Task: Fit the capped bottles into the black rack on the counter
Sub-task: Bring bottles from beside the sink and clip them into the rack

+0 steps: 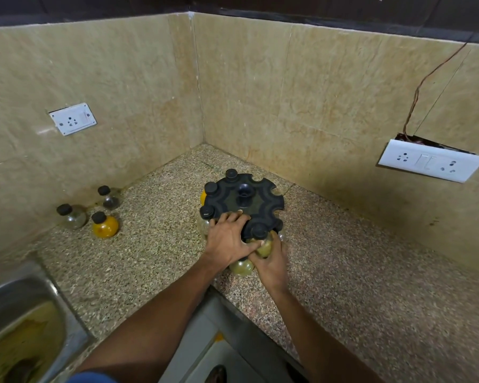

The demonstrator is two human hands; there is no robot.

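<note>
Right hand (270, 262) grips a bottle (263, 246) at the rack (263, 201) edge (no readable labels); left hand (227, 239) presses flat, holding nothing.

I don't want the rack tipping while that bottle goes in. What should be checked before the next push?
1. Left hand pressing flat on the black rack: ok.
2. Right hand wrapped round the olive bottle: ok.
3. Bottle's black cap sits at a rim notch: ok; fully seated: cannot tell.
4. Empty notches left on the far right rim: ok.
5. Three loose bottles, including the orange bottle, wait by the left wall: not ok, not yet racked.
6. Another olive bottle lies under the hands: position cannot tell.
</note>
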